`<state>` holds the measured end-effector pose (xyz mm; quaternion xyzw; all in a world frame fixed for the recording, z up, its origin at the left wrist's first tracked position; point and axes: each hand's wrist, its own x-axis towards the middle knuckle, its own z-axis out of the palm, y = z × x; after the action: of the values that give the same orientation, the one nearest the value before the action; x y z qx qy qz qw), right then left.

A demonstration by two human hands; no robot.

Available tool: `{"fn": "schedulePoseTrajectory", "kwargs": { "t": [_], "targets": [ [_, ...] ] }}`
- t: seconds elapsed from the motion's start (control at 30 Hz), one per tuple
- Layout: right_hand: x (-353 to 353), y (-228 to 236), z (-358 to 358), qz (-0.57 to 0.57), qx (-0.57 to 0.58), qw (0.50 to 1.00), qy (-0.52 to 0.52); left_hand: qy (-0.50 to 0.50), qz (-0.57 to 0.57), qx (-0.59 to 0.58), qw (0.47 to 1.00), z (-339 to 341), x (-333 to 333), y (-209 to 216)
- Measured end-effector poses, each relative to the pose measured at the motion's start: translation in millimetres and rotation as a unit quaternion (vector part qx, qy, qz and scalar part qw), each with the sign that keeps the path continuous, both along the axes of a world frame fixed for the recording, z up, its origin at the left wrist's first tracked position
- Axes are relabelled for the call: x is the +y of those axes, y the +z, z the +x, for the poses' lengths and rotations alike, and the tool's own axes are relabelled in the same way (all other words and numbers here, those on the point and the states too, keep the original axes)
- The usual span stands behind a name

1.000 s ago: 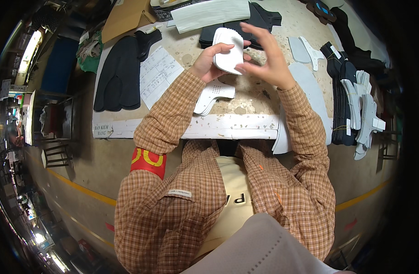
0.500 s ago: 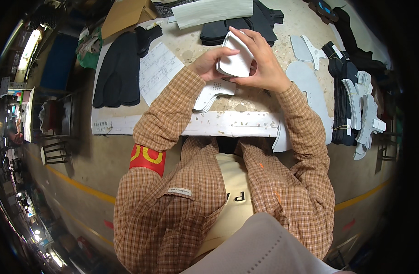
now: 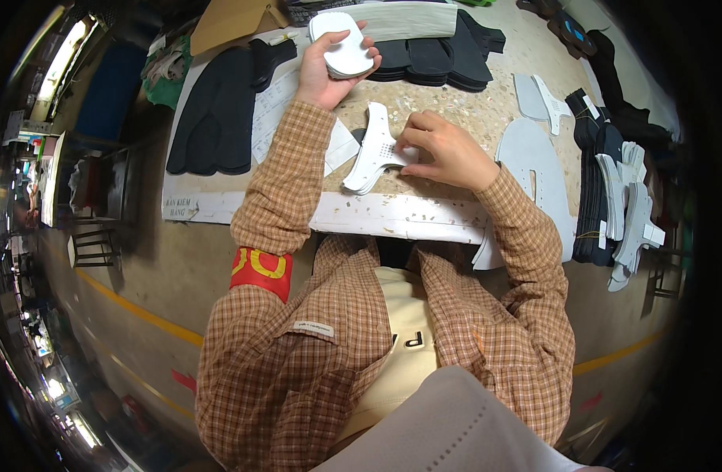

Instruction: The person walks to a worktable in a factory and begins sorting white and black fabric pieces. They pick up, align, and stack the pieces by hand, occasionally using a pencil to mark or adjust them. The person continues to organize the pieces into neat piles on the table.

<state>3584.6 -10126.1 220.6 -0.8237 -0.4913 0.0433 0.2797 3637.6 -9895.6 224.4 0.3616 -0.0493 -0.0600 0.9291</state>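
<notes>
Raised at the far side of the table, my left hand (image 3: 323, 77) is closed around a stack of white rounded pieces (image 3: 346, 49), thumb on top and fingers along the right edge. Nearer to me, a small stack of white T-shaped pieces with punched holes (image 3: 369, 157) lies on the table. My right hand (image 3: 447, 151) has its curled thumb and fingers at the right arm of that stack, pinching it. The tips of some fingers are hidden behind the hand.
Black cut pieces (image 3: 215, 118) lie at the left beside a written paper sheet (image 3: 274, 110). More black stacks (image 3: 432, 59) sit at the back. At the right are a large pale template (image 3: 534, 161) and tied bundles of black strips (image 3: 593, 189) and white pieces (image 3: 635, 220).
My left hand has carried the white rounded stack away to the far left. The right hand has let go of it and come down to the T-shaped pieces.
</notes>
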Motion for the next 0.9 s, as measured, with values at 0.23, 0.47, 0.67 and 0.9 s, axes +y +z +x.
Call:
{"fn": "schedulePoseTrajectory", "kwargs": {
  "t": [0.23,0.47,0.67,0.9],
  "targets": [
    [-1,-2,3,0.016,0.049,0.999,0.004,0.023,0.013,-0.005,1.000,1,-1,-1],
    [2,1,-1,0.042,0.040,0.998,0.016,0.063,0.003,-0.019,0.998,4,1,-6],
    [2,2,4,0.069,0.028,0.997,0.000,0.088,-0.032,-0.033,0.995,17,4,-24],
    [0,4,7,0.245,0.282,0.926,-0.051,0.068,-0.194,-0.026,0.978,27,14,-36]
  ]
}}
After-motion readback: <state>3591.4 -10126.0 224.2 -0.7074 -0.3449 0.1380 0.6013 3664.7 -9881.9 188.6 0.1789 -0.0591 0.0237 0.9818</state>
